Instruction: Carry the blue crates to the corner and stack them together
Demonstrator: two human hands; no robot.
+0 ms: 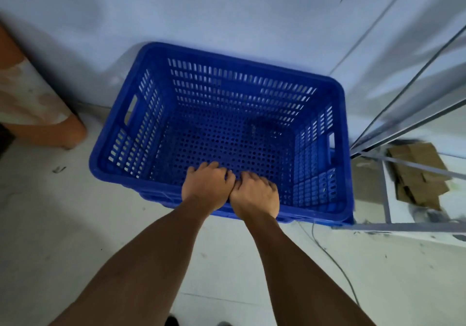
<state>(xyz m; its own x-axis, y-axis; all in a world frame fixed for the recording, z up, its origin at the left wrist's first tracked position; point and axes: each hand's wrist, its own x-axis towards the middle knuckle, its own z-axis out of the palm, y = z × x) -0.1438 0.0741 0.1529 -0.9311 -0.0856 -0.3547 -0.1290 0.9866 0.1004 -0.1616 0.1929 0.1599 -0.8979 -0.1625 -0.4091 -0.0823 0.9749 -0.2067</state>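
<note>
A blue perforated plastic crate stands against the pale wall, empty inside. A second blue rim shows just under its near edge, so it seems to sit in another blue crate, mostly hidden. My left hand and my right hand lie side by side on the middle of the crate's near rim. Their fingers curl over the rim into the crate.
A tan rolled object leans at the left by the wall. A metal frame with glass stands at the right, with folded cardboard behind it. A thin cable runs across the pale floor near the crate.
</note>
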